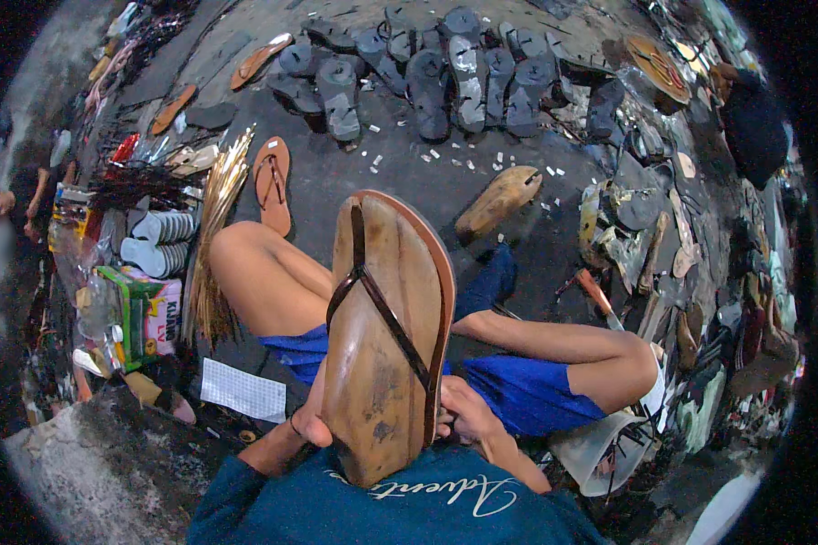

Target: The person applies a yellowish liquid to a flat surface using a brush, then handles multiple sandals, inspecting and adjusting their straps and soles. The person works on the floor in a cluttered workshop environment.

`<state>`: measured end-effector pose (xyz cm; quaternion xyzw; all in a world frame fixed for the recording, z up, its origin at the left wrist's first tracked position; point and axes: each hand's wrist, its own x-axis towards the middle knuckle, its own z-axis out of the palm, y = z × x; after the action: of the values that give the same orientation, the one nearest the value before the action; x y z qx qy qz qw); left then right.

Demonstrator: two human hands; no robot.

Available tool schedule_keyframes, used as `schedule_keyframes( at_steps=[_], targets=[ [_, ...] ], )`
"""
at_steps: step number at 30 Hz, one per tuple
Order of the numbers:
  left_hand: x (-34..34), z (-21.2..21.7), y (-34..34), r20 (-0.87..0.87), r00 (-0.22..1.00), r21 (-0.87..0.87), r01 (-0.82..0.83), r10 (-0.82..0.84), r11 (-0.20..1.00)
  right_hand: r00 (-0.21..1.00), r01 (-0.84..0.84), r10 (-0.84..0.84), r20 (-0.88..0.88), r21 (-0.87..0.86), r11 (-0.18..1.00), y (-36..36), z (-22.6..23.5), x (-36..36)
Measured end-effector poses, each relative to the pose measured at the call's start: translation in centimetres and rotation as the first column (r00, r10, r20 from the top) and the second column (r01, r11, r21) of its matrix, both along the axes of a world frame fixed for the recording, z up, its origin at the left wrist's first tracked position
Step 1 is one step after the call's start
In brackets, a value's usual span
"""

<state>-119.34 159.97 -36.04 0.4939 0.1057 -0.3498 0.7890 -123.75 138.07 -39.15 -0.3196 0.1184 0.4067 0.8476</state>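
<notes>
Brown sandal [386,336] upright at frame centre, heel end low against teal shirt [382,504], toe end up; dark T-shaped strap [373,291] running down its footbed. Left hand [311,420] at sandal's lower left edge, fingers curled around the sole from behind. Right hand [468,411] at lower right edge, fingers [447,400] pressed against the sole's rim; both gripping the heel end. Bare knees and blue shorts [527,391] just beyond, left and right of centre. Clear plastic jug [600,450] lower right, beside the right knee. White paper sheet [243,391] lower left on the floor. Green box [145,313] at left edge. Second brown sandal [273,182] flat on floor, upper left of centre. Wooden foot form [498,200] upper right of centre. Rows of dark grey soles [445,77] along frame top.
</notes>
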Motion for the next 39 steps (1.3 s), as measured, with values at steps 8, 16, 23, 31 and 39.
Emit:
schedule_keyframes(
  at_steps=[8, 16, 23, 31, 39],
  targets=[
    [5.4, 1.5, -4.7, 0.350, 0.907, -0.041, -0.235, 0.234, 0.971, 0.890, 0.413, -0.391, 0.236, -0.050, 0.909, -0.5, 0.3, 4.3],
    [6.6, 1.8, -6.3, 0.628, 0.778, 0.354, -0.270, -0.014, 0.895, 0.683, 0.379, 0.170, 0.710, -0.544, 0.749, -0.1, 2.6, 5.3],
    [7.9, 2.0, -4.9, 0.681, 0.436, 0.729, -0.320, -0.589, 0.605, 0.874, 0.470, -0.465, 0.139, -0.008, 0.882, -1.4, 1.0, 3.5],
    [3.0, 0.1, -6.0, 0.342, 0.783, 0.393, 0.383, -0.519, 0.836, 0.608, 0.790, -0.761, -0.227, 0.075, 0.609, -0.6, 5.5, 0.4],
    [0.7, 1.4, -4.6, 0.009, 0.867, 0.203, 0.486, -0.498, 0.850, 0.689, 0.708, -0.677, -0.259, 0.036, 0.706, -2.3, 5.8, -1.2]
  ],
)
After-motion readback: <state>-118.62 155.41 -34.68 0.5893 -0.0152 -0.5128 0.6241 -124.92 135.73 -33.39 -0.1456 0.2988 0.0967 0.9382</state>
